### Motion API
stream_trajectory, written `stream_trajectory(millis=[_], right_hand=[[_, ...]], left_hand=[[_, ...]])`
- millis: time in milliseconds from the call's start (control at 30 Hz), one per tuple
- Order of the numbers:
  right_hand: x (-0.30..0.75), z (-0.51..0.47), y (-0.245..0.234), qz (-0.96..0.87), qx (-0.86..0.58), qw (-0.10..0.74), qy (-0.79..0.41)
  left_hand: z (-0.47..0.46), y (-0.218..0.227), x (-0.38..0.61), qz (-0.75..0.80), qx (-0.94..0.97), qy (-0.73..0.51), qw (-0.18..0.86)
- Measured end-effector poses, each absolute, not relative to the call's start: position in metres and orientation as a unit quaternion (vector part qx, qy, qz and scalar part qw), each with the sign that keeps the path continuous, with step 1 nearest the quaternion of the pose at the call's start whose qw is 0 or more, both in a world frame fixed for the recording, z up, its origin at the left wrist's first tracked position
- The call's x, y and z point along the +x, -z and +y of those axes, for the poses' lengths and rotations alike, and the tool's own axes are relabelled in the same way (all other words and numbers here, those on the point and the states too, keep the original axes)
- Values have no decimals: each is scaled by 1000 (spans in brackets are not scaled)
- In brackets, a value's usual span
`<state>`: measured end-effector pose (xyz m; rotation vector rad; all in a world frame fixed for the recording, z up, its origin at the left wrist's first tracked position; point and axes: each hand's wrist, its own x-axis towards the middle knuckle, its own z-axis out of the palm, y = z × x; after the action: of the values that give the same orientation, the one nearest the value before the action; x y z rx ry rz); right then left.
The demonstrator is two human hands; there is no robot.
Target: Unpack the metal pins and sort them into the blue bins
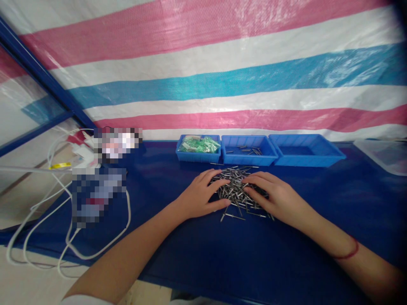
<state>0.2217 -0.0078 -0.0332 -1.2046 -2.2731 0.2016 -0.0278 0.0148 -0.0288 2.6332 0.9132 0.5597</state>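
A heap of thin metal pins (237,186) lies on the dark blue table (197,254), just in front of a row of blue trays. My left hand (200,195) rests on the heap's left side, fingers stretched flat over the pins. On the right side of the heap lies my right hand (273,197), fingers also spread and lying on the pins. Neither hand grips anything that I can see. A red cord circles my right wrist (348,254).
Three blue trays stand behind the heap: the left one (199,148) holds green packets, the middle one (248,150) a few pins, the right one (307,150) looks bare. White cables (95,245) trail at the left edge. A clear lid (386,154) sits far right.
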Motion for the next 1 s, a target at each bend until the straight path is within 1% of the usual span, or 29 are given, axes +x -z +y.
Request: stream_trajectory(millis=[600, 833, 1000], right_hand=[[220, -10, 31, -844, -447, 287, -73], [221, -11, 30, -837, -443, 304, -102], [221, -12, 28, -843, -434, 301, -104]], left_hand=[[15, 28, -28, 316, 918, -188, 148], [15, 28, -28, 316, 919, -183, 147], [17, 28, -28, 306, 922, -189, 139]])
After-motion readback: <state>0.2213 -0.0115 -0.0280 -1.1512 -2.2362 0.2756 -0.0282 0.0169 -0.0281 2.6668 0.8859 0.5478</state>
